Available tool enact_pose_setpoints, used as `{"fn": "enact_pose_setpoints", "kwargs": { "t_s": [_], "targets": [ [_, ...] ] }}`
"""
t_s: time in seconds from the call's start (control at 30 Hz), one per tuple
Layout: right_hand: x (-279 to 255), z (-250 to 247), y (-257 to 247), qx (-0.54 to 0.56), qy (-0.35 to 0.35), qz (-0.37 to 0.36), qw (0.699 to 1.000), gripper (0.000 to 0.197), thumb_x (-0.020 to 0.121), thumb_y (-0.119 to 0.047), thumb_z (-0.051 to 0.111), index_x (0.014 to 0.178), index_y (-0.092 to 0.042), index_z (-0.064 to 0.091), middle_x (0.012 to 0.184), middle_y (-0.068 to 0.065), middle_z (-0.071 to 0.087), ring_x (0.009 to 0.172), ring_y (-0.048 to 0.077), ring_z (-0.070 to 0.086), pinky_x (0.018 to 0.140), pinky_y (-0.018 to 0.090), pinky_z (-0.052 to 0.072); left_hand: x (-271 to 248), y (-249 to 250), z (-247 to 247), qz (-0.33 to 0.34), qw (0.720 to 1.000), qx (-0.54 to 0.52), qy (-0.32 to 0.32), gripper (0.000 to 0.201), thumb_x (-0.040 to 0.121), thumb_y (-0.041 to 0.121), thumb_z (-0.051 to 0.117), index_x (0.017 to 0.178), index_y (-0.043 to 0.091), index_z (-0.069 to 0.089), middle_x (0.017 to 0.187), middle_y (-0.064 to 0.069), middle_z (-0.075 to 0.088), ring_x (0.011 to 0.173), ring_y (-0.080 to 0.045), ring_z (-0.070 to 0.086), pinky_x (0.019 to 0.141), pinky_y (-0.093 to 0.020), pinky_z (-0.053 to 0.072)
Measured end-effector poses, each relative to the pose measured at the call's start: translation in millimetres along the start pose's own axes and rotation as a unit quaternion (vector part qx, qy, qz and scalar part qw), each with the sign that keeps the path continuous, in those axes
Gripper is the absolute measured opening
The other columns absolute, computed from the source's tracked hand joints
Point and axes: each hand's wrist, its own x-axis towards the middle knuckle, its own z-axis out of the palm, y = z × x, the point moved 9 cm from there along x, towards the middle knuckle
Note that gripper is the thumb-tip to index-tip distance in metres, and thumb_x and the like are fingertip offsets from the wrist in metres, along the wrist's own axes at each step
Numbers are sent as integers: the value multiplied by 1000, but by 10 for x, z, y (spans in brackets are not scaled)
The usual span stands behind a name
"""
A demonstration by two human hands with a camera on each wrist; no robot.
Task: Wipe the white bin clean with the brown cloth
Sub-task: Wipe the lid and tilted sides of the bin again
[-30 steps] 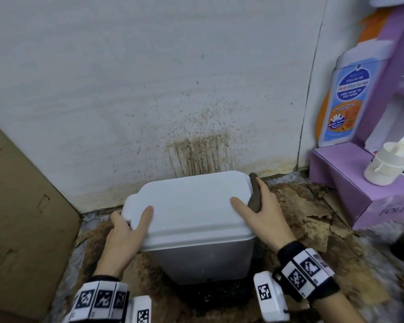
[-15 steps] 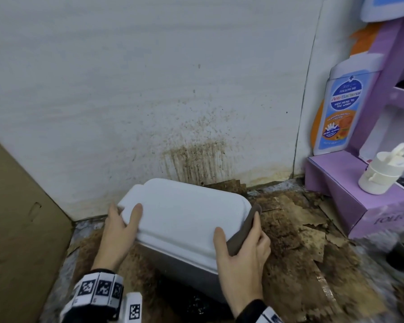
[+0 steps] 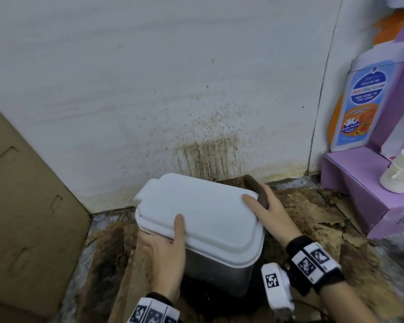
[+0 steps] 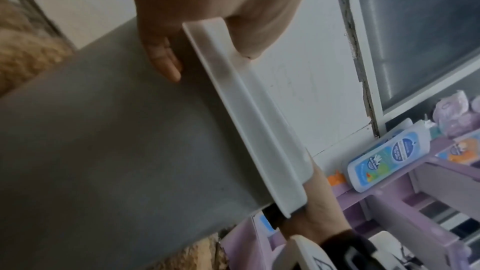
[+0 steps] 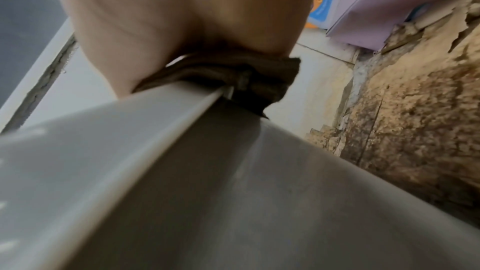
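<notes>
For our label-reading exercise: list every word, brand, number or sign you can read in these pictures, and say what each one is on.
"FOLLOW ME", on the bottle picture of the purple display stand.
"Anti-Bacterial", same picture.
"KIDS HEAD TO TOE WASH", same picture.
Its orange panel and the stand's front edge: too blurred to read.
Wristbands: black-and-white square codes, no words.
White bin: no text.

Stained white wall [image 3: 149, 89], peeling brown floor [image 3: 313, 217], purple shelf [image 3: 359, 183].

Black wristbands [image 3: 313, 264] with checkered marker tags
</notes>
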Motion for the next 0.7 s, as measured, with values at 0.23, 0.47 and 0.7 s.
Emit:
{"fn": "enact_pose_setpoints", "kwargs": {
  "t_s": [0.23, 0.47, 0.7],
  "targets": [
    [39, 15, -70, 15, -20, 0, 1000, 40, 91, -35, 71, 114, -63, 54, 119, -37, 61, 117, -6, 59, 86, 18, 53, -124, 27, 145, 1, 996, -91, -8, 111, 87, 33, 77, 161, 27, -6, 142, 18, 36, 122, -4, 44, 99, -22, 35],
    [-133, 13, -44, 58, 45, -36, 997, 50, 91, -30, 74, 137, -40, 57, 135, -21, 62, 123, 0, 59, 105, 39, 51, -46, 24, 145, 30, 992, -111, -47, 101, 89, 36, 73, 160, 34, 2, 151, 14, 40, 127, -9, 48, 102, -29, 41],
    [-654, 149, 87, 50, 212, -15, 976, 59, 80, -54, 72, 135, -52, 50, 135, -26, 55, 129, 5, 52, 106, 48, 47, 236, 104, 151, 43, 982, -96, -157, 90, 83, 44, 71, 159, 39, 23, 144, 9, 56, 122, -17, 62, 97, -41, 57]
  ]
}}
